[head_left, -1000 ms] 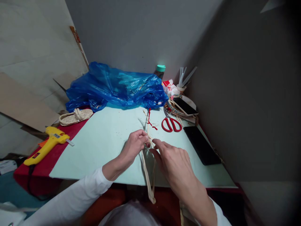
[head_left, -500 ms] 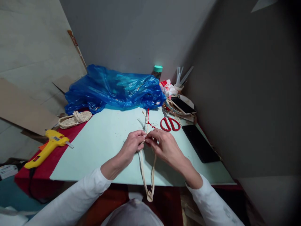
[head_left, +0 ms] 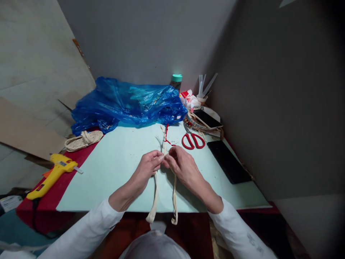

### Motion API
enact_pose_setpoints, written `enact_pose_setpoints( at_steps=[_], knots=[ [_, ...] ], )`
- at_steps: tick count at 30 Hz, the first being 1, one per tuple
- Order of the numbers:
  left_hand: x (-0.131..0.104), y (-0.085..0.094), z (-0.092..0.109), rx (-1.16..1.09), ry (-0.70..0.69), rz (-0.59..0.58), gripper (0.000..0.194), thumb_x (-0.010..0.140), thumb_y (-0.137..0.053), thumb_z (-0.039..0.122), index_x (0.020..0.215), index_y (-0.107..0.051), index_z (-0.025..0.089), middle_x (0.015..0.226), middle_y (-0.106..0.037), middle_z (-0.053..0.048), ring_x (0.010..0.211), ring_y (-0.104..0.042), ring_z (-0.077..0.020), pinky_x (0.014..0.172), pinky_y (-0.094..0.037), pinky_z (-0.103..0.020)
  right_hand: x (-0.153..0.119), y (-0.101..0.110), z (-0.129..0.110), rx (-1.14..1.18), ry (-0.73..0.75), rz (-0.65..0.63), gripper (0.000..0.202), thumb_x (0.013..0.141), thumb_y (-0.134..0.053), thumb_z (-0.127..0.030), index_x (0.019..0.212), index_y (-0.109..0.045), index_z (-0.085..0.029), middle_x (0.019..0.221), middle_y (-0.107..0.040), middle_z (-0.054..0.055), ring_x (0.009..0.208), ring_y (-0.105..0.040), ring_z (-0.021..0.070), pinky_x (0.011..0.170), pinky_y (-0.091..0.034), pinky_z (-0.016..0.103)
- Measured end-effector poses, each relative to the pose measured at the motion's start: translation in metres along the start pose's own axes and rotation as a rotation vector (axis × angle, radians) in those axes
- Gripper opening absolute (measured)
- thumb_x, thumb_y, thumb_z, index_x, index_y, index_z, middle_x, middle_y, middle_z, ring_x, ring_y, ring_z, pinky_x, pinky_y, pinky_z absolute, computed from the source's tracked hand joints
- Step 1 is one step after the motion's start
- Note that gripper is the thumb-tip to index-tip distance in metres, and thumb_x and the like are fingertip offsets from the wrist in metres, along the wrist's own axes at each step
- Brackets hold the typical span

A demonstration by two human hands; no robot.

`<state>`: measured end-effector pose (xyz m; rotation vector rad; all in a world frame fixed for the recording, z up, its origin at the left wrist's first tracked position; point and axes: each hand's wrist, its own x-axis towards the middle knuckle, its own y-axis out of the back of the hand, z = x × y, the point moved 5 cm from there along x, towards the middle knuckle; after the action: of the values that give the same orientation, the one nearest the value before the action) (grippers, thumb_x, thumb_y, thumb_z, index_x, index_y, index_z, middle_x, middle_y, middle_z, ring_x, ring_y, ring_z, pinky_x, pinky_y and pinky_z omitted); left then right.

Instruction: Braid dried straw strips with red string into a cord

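Over the middle of the table, my left hand point(head_left: 149, 166) and my right hand point(head_left: 181, 163) meet fingertip to fingertip. Both pinch a pale raffia-like strand point(head_left: 174, 201), whose two tails hang down apart past the table's front edge. Above my fingers the strand's thin upper end point(head_left: 165, 145) runs away from me. Beside that end lies a red cord point(head_left: 166, 135) on the pale green sheet. The exact spot between my fingertips is too small to make out. Red-handled scissors point(head_left: 193, 140) lie just beyond my right hand.
A yellow glue gun point(head_left: 51, 174) and a woven straw slipper point(head_left: 84, 140) lie at the left. A blue plastic bag point(head_left: 129, 104) spreads across the back. On the right are a black phone-like slab point(head_left: 228, 160), a phone point(head_left: 207, 118) and a cup of glue sticks point(head_left: 202, 98).
The strand's two tails, which came together at the bottom, now hang separately. My hands stay pinched together, and the whole view has shifted slightly.
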<state>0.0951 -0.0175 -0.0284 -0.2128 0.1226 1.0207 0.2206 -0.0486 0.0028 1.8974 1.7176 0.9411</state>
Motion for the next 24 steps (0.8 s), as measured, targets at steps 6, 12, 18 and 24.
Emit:
enact_pose_setpoints(
  at_steps=[6,12,18,24],
  knots=[
    [0.002,0.003,0.002,0.202,-0.05,0.052,0.025,0.085,-0.048,0.032,0.066,-0.049,0.017,0.059,-0.049,0.004,0.051,-0.032,-0.0076,0.052,-0.024,-0.023,0.004,-0.013,0.015,0.269,-0.062,-0.168,0.032,0.094,-0.042,-0.033,0.069,-0.055,-0.018,0.059,-0.049,-0.003,0.057,-0.044,0.0107,0.058,-0.031,0.023],
    [0.003,0.003,0.013,0.571,-0.171,0.196,0.023,0.083,-0.046,0.03,0.062,-0.046,0.019,0.058,-0.046,0.004,0.059,-0.04,-0.0119,0.059,-0.03,-0.026,0.004,-0.011,0.017,0.25,-0.07,-0.141,0.029,0.09,-0.047,-0.031,0.066,-0.053,-0.017,0.059,-0.048,-0.003,0.058,-0.041,0.0104,0.056,-0.028,0.023],
    [0.002,-0.001,0.017,0.68,-0.174,0.226,0.017,0.08,-0.046,0.026,0.065,-0.051,0.018,0.062,-0.05,0.003,0.063,-0.044,-0.013,0.062,-0.032,-0.026,-0.002,-0.007,0.009,0.168,-0.102,-0.053,0.026,0.086,-0.049,-0.026,0.062,-0.047,-0.017,0.055,-0.043,-0.005,0.054,-0.037,0.0094,0.054,-0.025,0.024],
    [0.001,-0.004,0.015,0.695,-0.163,0.155,0.026,0.086,-0.042,0.032,0.065,-0.049,0.019,0.057,-0.049,0.004,0.057,-0.044,-0.0124,0.059,-0.031,-0.026,-0.004,-0.005,0.01,0.173,-0.122,-0.028,0.025,0.087,-0.046,-0.023,0.062,-0.046,-0.018,0.055,-0.044,-0.004,0.054,-0.038,0.0094,0.054,-0.026,0.023]
  ],
)
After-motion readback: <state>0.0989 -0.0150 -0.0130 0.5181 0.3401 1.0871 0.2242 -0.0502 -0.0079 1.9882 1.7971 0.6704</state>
